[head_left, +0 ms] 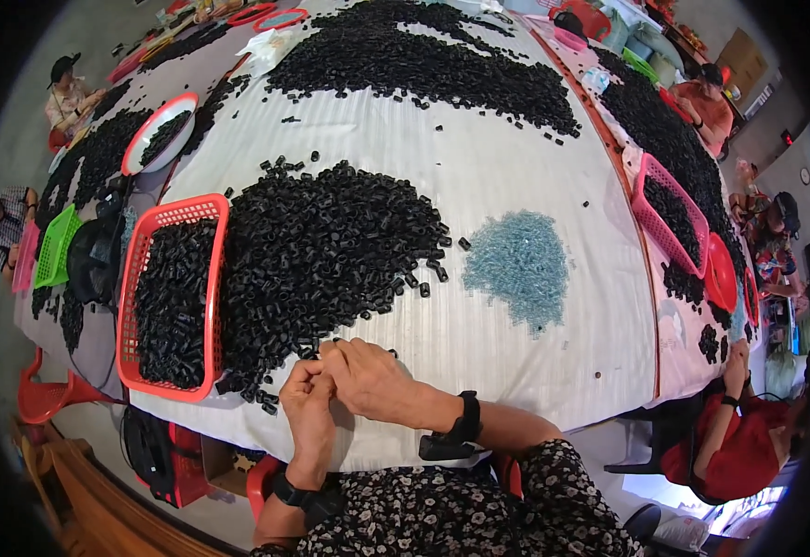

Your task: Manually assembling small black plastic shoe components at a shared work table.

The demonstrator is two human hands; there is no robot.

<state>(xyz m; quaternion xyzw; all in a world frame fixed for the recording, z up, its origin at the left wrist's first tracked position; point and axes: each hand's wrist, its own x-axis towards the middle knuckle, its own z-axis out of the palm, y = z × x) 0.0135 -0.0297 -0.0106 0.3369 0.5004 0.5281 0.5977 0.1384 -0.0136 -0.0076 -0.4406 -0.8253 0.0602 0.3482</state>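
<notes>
My left hand [307,406] and my right hand [368,379] meet at the near edge of a big pile of small black tubular plastic pieces [331,241]. Both sets of fingers are pinched together, the right hand lying partly over the left. A bit of black shows by the fingertips, but what they hold is too small to make out. To the right lies a heap of small clear bluish pieces [519,269]. On the left, a red plastic basket [220,306] full of the black pieces stands against the pile.
A larger spread of black pieces [424,60] covers the far part of the white-covered table [591,343]. At right a pink basket [646,237] sits beyond a brown strip. A white red-rimmed basin [177,153] stands at left. Several people work around neighbouring tables.
</notes>
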